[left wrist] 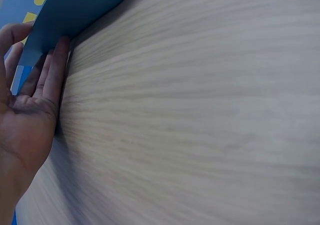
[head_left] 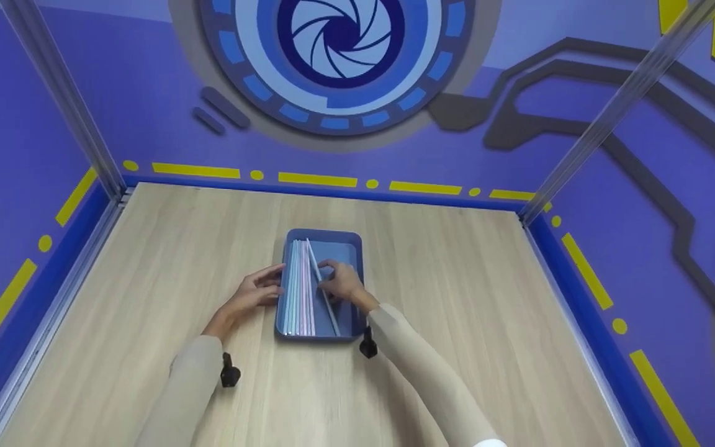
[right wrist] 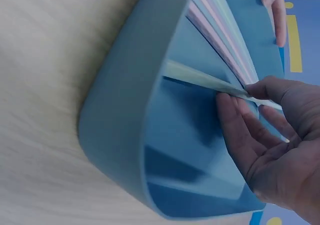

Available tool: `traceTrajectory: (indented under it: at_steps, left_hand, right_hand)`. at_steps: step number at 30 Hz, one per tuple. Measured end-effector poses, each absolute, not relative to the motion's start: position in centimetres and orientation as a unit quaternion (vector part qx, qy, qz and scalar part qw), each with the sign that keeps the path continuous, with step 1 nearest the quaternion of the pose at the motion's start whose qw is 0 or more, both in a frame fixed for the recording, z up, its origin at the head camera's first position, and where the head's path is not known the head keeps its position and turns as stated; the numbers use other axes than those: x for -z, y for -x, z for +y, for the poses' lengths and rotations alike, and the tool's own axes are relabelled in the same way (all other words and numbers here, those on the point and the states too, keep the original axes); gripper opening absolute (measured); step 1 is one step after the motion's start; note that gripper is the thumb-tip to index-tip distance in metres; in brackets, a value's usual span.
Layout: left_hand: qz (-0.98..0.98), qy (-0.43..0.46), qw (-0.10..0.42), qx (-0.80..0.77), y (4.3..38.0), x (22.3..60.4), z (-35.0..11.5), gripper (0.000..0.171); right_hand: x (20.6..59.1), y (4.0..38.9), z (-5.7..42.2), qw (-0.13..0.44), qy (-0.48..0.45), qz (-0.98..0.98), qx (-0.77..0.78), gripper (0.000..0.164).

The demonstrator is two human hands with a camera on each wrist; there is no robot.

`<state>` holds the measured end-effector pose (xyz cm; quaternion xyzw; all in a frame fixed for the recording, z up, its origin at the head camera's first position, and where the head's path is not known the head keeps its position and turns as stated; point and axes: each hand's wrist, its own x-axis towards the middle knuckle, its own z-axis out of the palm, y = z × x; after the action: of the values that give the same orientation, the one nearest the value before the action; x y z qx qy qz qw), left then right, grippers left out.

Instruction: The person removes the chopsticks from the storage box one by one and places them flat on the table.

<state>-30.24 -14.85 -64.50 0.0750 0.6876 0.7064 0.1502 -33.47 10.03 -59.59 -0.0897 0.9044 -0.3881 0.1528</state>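
Observation:
A blue rectangular tray (head_left: 350, 242) lies on the wooden table. Along its left side rests a row of several pastel straws (head_left: 298, 285), pale blue, green and pink. My right hand (head_left: 343, 282) is inside the tray and pinches one pale straw (right wrist: 195, 76) between thumb and fingertips. That straw lies slanted, apart from the row, its near end by the tray's near wall. At the tray's left side, my left hand (head_left: 255, 292) touches the outer wall. Its fingers (left wrist: 57, 67) are fairly straight against that wall in the left wrist view.
The wooden table (head_left: 444, 298) extends around the tray on all sides. Blue-purple printed panels (head_left: 146, 93) with metal corner posts (head_left: 630, 102) enclose it at the back, left and right. A black device (head_left: 229, 372) sits at each wrist.

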Motion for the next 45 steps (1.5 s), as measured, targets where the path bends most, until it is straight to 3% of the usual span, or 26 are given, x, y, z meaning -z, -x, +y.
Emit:
traceTrajectory:
  at_steps: [17,33,45]
  left_hand:
    - [0.684,-0.066,0.159,-0.709,30.0,65.0,-15.2,0.064]
    - [0.692,-0.076,0.142,-0.704,30.0,64.7,-16.0,0.063]
    - [0.684,-0.071,0.147,-0.711,30.1,64.6,-14.8,0.064]
  right_hand:
    - [57.1,33.0,11.5,0.183,0.115,0.839,0.499,0.054]
    - [56.0,33.2,13.8,0.155,0.109,0.797,0.573,0.056]
    - [55.8,33.6,17.5,0.131,0.048,0.806,0.575,0.056]
